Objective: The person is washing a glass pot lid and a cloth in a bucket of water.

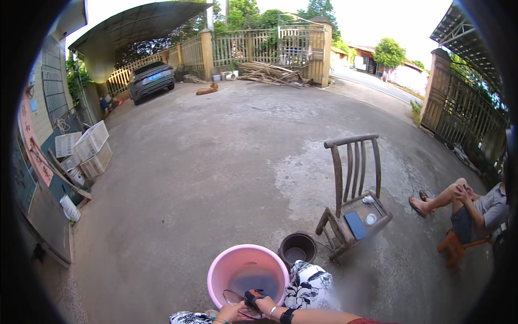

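Observation:
At the near rim of a pink plastic basin [216, 263], my two hands are close together. My right hand [266, 304], with a bracelet and a black watch at the wrist, grips a dark handheld object [254, 295] with an orange patch; its exact kind is unclear. My left hand [231, 311] pinches a thin dark loop [226, 295] that reaches over the basin. Where the loop meets the dark object is partly hidden by my fingers. Greyish water [259, 281] appears to lie in the basin's bottom. My patterned trouser leg [309, 285] is right of the basin.
A dark bucket [298, 248] stands beside a wooden chair [338, 178] bearing a phone [355, 225] and a small clear cup [370, 219]. A seated person [465, 202] is at right. White crates [93, 150] line the left wall. A dog [207, 90] lies near a parked car [150, 81].

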`<state>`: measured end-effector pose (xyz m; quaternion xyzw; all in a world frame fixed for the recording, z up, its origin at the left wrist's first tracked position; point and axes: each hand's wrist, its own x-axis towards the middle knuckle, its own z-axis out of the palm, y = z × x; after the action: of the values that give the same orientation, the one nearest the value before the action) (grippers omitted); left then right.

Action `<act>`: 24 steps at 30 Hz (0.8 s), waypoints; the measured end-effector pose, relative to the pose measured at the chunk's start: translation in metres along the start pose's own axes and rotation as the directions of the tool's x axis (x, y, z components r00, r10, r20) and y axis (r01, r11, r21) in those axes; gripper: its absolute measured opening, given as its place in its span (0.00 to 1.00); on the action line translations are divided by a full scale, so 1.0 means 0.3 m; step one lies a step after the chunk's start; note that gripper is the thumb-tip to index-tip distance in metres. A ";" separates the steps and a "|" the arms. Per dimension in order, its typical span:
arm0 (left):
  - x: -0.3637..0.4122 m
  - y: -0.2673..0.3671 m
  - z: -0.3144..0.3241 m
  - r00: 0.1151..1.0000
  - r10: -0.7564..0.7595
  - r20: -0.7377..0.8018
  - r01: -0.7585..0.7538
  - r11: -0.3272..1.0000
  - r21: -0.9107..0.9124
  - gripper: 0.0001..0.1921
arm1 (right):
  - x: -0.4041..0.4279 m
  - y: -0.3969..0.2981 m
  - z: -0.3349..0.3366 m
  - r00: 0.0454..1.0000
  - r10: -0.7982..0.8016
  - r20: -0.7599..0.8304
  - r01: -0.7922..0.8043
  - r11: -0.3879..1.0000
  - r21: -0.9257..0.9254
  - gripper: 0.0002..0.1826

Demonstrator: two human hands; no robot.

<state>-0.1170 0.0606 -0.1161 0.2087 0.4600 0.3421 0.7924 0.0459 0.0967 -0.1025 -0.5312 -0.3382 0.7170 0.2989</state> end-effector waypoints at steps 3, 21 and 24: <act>-0.041 0.158 0.293 0.984 -0.179 -0.002 0.179 0.984 0.017 0.19 | -0.050 -0.103 -0.130 0.999 -0.018 -0.033 0.020 0.998 0.058 0.17; 0.142 0.096 0.761 0.981 -0.052 -0.188 0.106 0.951 0.291 0.17 | -0.049 -0.089 -0.587 0.972 -0.200 -0.120 0.180 0.971 -0.160 0.13; 0.179 0.072 0.759 0.983 -0.038 -0.182 0.105 0.922 0.372 0.16 | -0.136 -0.157 -0.624 0.937 -0.321 -0.139 0.285 0.931 -0.227 0.08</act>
<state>0.0923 0.1112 -0.0222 0.3111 0.5912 0.2337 0.7064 0.2401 0.1239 -0.0806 -0.5606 -0.4605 0.5746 0.3788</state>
